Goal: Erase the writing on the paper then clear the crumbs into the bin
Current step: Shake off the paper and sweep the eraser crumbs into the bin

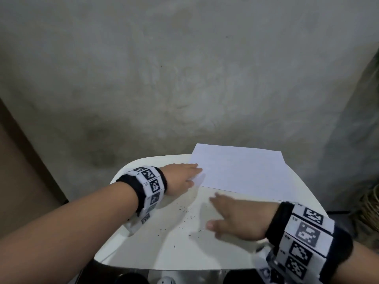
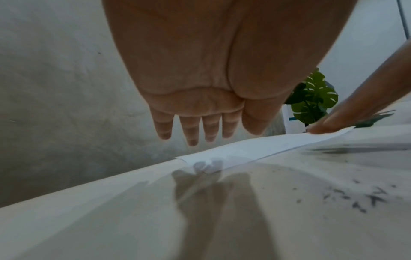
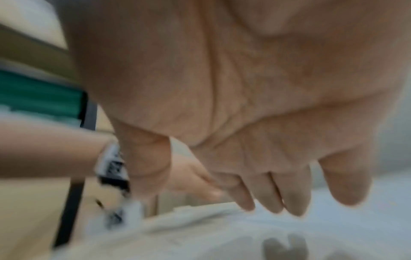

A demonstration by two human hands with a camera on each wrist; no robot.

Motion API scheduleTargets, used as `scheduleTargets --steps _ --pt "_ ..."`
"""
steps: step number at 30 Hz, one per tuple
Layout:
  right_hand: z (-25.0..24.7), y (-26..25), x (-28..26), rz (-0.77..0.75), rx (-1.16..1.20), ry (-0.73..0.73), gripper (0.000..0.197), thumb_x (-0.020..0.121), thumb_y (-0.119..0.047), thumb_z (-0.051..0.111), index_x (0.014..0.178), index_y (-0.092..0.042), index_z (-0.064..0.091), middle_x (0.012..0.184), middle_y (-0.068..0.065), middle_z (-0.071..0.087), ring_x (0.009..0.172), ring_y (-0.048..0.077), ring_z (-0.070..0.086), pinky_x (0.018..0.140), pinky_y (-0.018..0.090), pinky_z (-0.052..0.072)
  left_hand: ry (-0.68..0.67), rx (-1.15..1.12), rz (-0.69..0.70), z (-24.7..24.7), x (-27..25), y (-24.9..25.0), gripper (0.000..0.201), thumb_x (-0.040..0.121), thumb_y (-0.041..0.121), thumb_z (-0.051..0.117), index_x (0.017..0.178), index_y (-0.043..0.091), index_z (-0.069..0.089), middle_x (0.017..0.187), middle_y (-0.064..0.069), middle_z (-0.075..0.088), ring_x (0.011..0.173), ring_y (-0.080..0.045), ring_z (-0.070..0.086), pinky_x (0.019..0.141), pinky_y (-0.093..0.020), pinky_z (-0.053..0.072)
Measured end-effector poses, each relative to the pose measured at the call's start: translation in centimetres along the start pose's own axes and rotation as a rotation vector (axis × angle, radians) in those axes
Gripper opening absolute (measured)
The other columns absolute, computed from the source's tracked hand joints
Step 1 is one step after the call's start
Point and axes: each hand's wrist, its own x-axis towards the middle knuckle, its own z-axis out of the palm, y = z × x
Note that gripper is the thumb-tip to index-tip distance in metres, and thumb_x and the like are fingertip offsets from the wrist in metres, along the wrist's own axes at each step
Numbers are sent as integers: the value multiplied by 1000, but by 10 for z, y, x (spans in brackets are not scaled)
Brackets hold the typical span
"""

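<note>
A blank white paper (image 1: pixel 242 171) lies at the back right of the white table (image 1: pixel 184 253), with its far edge past the table's rim. Dark eraser crumbs (image 1: pixel 185 217) are scattered on the table in front of it. My left hand (image 1: pixel 182 177) has straight fingers over the paper's near left corner. In the left wrist view its fingertips (image 2: pixel 191 139) hover just above the paper (image 2: pixel 255 149). My right hand (image 1: pixel 231 216) is flat and spread above the table, with its fingertips at the paper's near edge. It holds nothing. The right wrist view is blurred.
A woven basket (image 1: pixel 371 206) shows at the right edge, below table height. A grey wall stands close behind the table. A green plant (image 2: pixel 311 100) stands beyond the table's far side. Crumbs (image 2: pixel 360 198) lie to the right of my left hand.
</note>
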Motion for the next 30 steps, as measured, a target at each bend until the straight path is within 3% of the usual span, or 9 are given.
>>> scheduleTargets --steps 2,5,10,12,14,17,20,26,30 --pt "2 8 1 120 -152 9 84 91 -64 32 153 -16 2 161 4 -5 149 19 5 121 40 9 13 77 -57 -2 -13 -11 52 106 28 34 156 18 26 163 1 21 149 -18 20 118 -31 17" --pt "15 -15 -4 -88 -219 -83 84 91 -61 35 153 -18 -1 160 1 -12 149 17 -3 121 41 5 -33 247 -88 3 -36 -14 46 106 33 31 147 13 38 157 -6 31 146 -24 25 117 -39 17" --pt "-3 -18 16 -93 -78 -2 64 90 -58 39 138 -16 37 145 5 43 128 24 46 108 42 36 -236 208 159 23 -76 15 56 108 37 28 158 19 14 167 -2 4 152 -16 7 120 -41 9" --pt "-3 -12 17 20 -241 4 67 92 -55 38 143 -13 32 151 8 32 135 25 39 111 43 33 -248 67 234 25 -83 13 54 108 33 30 159 24 13 166 6 4 152 -11 4 122 -40 6" --pt "3 -21 11 -52 -304 -106 74 92 -55 38 149 -11 20 159 7 13 143 25 26 115 45 27 -155 14 182 21 -80 2 55 108 32 31 159 23 10 166 9 4 152 -8 1 123 -37 1" --pt "-7 -39 7 -241 -104 -159 50 95 -49 41 132 -14 42 142 6 44 121 23 48 104 39 37 -76 153 31 18 -67 -11 61 107 36 28 159 18 0 167 0 -3 152 -13 -2 121 -35 -2" --pt "-31 -35 23 -166 -71 64 46 99 -41 39 136 -14 44 139 5 50 125 22 47 101 33 36 -221 177 32 26 -63 -4 63 106 40 32 159 15 7 167 -5 -2 153 -17 2 122 -39 6" --pt "-6 -55 26 -189 -341 -135 64 95 -43 44 146 -8 25 154 9 24 139 25 29 112 44 30 -9 -101 5 11 -68 -29 47 105 24 39 152 24 37 157 7 36 143 -12 33 116 -26 23" --pt "-28 -58 27 -300 -59 -36 34 98 -37 42 121 -15 52 121 3 58 108 22 52 94 34 39 -204 64 -15 19 -63 -18 53 103 29 40 155 23 29 165 1 14 147 -20 26 117 -35 22"
